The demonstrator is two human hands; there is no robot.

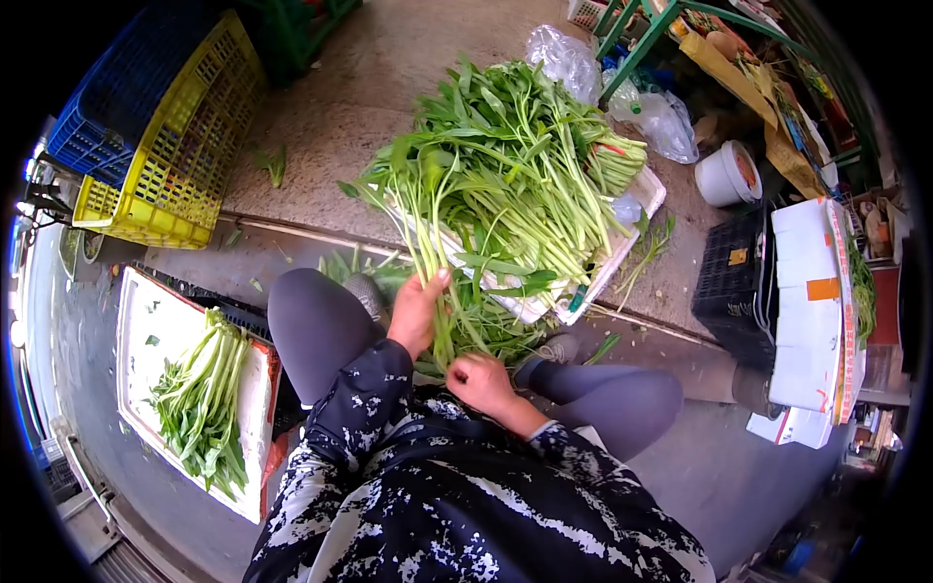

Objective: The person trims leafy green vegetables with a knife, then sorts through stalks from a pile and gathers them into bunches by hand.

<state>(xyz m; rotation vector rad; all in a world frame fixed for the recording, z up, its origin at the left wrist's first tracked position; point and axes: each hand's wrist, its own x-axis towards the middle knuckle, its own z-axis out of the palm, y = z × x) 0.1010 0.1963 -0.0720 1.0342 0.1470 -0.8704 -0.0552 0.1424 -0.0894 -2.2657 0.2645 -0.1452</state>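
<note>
My left hand (416,313) is closed around a few long stalks of water spinach (425,228), held upright with the leaves pointing away from me. Close to the lower ends of these stalks, my right hand (481,382) has its fingers curled in a pinch on the greens; the exact stem between them is partly hidden. In front of both hands lies a large heap of water spinach (505,165) on a white foam tray (637,219). Loose leaves and stems (491,335) lie between my knees, below the heap.
To my left, a bunch of greens (209,398) rests on a white foam lid (146,330). Blue and yellow crates (185,146) stand at the upper left. On the right are a white bucket (727,175), a black crate (729,277), a foam box (807,301) and plastic bags (569,63).
</note>
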